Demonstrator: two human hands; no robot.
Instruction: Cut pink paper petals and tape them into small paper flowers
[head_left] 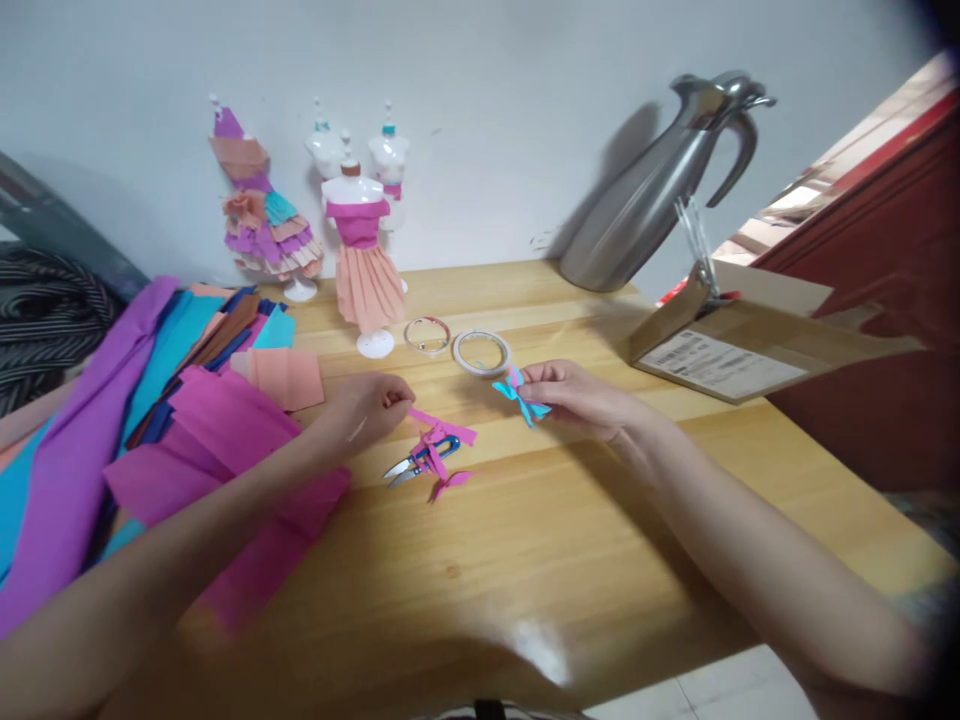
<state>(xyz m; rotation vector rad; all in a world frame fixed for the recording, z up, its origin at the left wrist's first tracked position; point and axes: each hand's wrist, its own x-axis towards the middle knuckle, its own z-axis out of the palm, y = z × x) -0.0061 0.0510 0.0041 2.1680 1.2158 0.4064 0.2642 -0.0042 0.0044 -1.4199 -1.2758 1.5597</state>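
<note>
My right hand (574, 397) pinches a small blue paper bow (525, 405) with a bit of pink at its top, held just above the table. My left hand (373, 408) is closed, its fingertips at the end of a narrow pink crepe paper strip (454, 430). Just below that strip lie blue-handled thread snips (409, 468), with pink scraps across their handles. A small pink paper piece (451, 482) sits beside them. Beyond my hands are a white roll of tape (481, 352) and a thinner ring-shaped roll (427, 336).
Folded crepe paper (247, 425) in several colours covers the table's left side. At the back stand small white mannequins, one in a pink and peach dress (367, 265), another in a ruffled dress (266, 215). A steel jug (649, 195) and an opened cardboard box (750, 340) are at right.
</note>
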